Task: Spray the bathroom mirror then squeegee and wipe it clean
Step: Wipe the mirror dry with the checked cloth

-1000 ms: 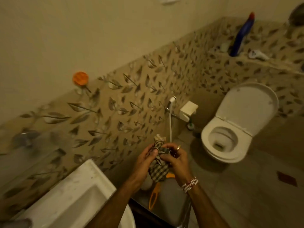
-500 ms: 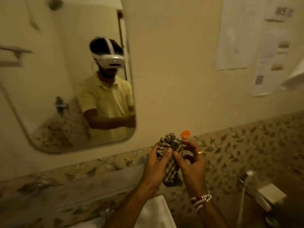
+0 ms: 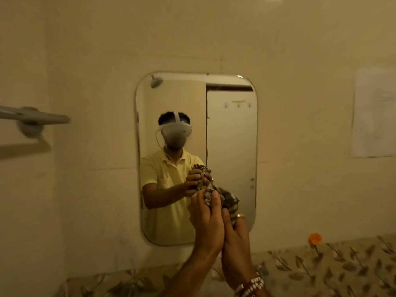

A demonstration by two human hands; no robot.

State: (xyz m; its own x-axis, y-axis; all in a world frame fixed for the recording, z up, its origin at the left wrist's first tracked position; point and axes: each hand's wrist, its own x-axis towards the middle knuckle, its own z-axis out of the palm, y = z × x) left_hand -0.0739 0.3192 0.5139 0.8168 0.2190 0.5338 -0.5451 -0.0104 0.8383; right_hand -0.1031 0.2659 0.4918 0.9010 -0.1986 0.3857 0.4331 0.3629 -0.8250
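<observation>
A tall mirror [image 3: 231, 129] with rounded corners hangs on the cream wall straight ahead. It reflects a person in a yellow shirt wearing a headset. A bunched checked cloth [image 3: 228, 201] is held up in front of the mirror's lower right part. My left hand [image 3: 206, 224] grips the cloth from the left, thumb on top. My right hand [image 3: 236, 236], with a ring and a bead bracelet at the wrist, holds it from below and behind. Whether the cloth touches the glass cannot be told. No spray bottle or squeegee is in view.
A metal towel bar [image 3: 34, 116] juts from the wall at the left. A paper sheet [image 3: 374, 112] is stuck to the wall at the right. An orange cap [image 3: 315, 237] sits on the leaf-patterned tile ledge [image 3: 321, 269] below.
The view has swung up from the toilet and sink to face the mirror. Both hands, still bunching the cloth, have risen in front of the mirror's lower right part.
</observation>
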